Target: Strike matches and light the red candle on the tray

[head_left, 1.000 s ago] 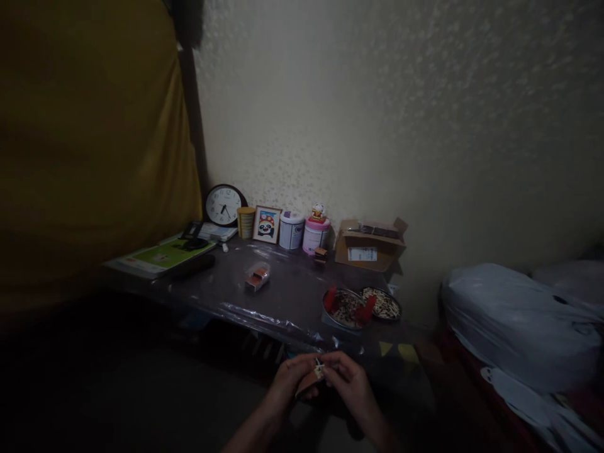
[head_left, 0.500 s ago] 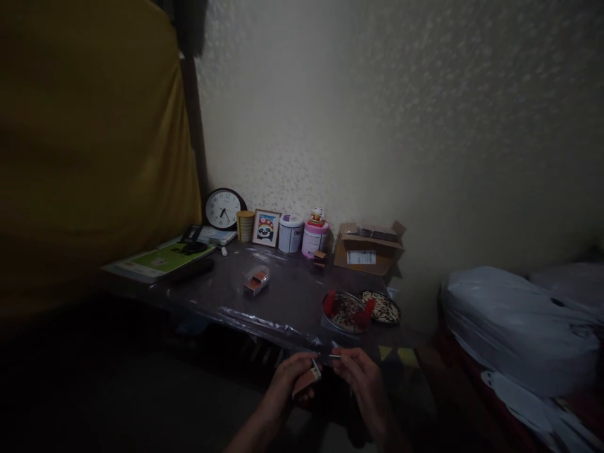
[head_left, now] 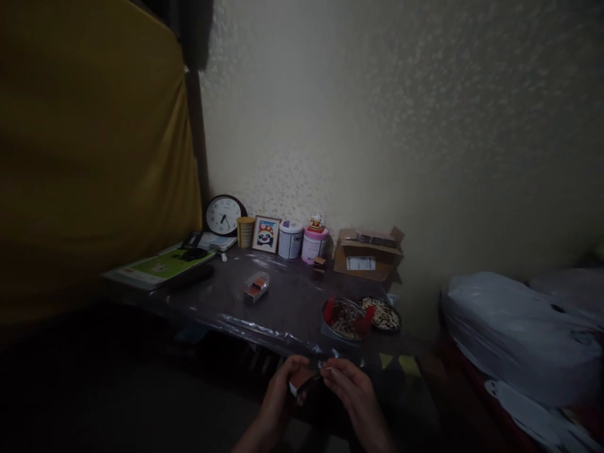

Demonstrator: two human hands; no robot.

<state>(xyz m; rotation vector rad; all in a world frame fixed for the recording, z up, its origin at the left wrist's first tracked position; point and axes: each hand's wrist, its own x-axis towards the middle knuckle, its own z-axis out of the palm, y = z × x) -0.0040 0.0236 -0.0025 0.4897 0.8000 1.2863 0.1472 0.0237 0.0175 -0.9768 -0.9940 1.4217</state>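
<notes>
Low in the dim view, my left hand [head_left: 285, 385] is closed around a small box [head_left: 302, 384] that looks like a matchbox. My right hand [head_left: 352, 390] is pinched against the same box from the right, and whether it holds something thin I cannot tell. Both hands hover just in front of the near edge of the dark plastic-covered table [head_left: 287, 308]. Just beyond them on the table sit two round metal dishes [head_left: 346, 316] [head_left: 383, 314] filled with small sticks, the left one with red pieces on it.
Along the wall stand a clock [head_left: 223, 214], a tin, a framed panda picture [head_left: 265, 234], two tubs, and an open cardboard box [head_left: 368, 255]. A wrapped small box [head_left: 257, 287] lies mid-table. Green books [head_left: 158, 267] lie left; white bags [head_left: 519, 333] right; yellow cloth hangs left.
My hands were together, drew slightly apart half a second ago with the right pinching something thin, and have come back together on the small box. The camera view dipped slightly.
</notes>
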